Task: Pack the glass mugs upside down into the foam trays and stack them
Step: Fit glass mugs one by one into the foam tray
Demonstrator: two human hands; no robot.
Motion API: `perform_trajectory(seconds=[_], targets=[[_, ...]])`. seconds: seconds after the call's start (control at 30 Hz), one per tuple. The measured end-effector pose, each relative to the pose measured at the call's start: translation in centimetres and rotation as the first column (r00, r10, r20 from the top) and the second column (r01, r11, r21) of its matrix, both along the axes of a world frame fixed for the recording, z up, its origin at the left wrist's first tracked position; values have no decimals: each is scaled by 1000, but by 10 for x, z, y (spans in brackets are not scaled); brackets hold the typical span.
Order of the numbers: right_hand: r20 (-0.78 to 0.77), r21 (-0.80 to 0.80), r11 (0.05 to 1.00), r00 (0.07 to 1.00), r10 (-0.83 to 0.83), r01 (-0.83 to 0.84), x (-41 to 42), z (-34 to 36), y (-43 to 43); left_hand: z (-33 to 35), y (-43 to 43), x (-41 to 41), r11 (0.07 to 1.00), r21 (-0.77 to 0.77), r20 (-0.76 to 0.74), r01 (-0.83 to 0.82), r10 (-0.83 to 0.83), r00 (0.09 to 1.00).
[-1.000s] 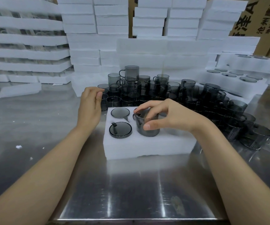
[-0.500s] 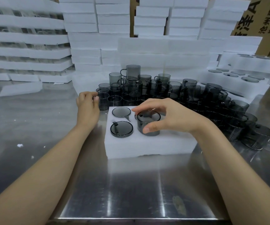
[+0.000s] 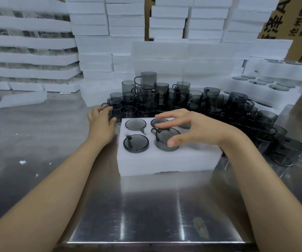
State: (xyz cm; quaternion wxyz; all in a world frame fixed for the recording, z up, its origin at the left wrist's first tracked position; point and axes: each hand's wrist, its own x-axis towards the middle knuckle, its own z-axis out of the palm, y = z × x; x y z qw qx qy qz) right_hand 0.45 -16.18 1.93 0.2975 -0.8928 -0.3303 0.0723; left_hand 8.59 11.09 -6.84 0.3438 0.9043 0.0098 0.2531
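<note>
A white foam tray [image 3: 164, 160] lies on the steel table in front of me. Three smoked-glass mugs sit upside down in its pockets: back left [image 3: 135, 124], front left [image 3: 136, 143] and back middle [image 3: 157, 121]. A fourth mug [image 3: 165, 142] stands partly sunk in the front middle pocket. My right hand [image 3: 192, 130] is over it, thumb on its front wall and a finger on its back rim, the other fingers spread. My left hand [image 3: 101, 122] reaches past the tray's left corner and curls round a mug [image 3: 116, 110] at the edge of the loose pile.
Behind and to the right of the tray stands a dense pile of loose mugs [image 3: 201, 102], some stacked. Foam trays [image 3: 92, 42] are stacked along the back and left. Filled trays [image 3: 266, 84] sit at the right, below cardboard boxes [image 3: 281, 19]. Foam crumbs [image 3: 22, 162] dot the table.
The mug under my right hand has gone deeper into its pocket and that hand's fingers have spread. My left hand has moved forward from the tray corner onto a loose mug.
</note>
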Motion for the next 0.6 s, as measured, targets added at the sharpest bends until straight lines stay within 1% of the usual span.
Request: perform_trajectory(seconds=[0.13, 0.23, 0.37, 0.47, 0.53, 0.6], targets=[[-47, -135, 990, 998, -34, 28, 0, -2, 4, -1, -2, -1, 1000, -10, -5, -4, 4, 1000], [-66, -178, 984, 997, -40, 27, 3, -3, 6, -1, -3, -2, 1000, -19, -11, -4, 4, 1000], [-110, -150, 988, 993, -47, 30, 4, -4, 5, 0, -4, 0, 999, -38, 13, -35, 36, 999], [-105, -127, 991, 993, -47, 33, 4, -8, 3, 1, -5, -1, 995, -68, 21, -78, 79, 997], [-84, -110, 994, 996, -35, 25, 4, -9, 3, 3, -5, -1, 991, -79, 2, -108, 108, 994], [-65, -59, 998, 998, -26, 23, 3, -11, 4, 4, -6, -1, 989, -82, -42, -122, 119, 992]])
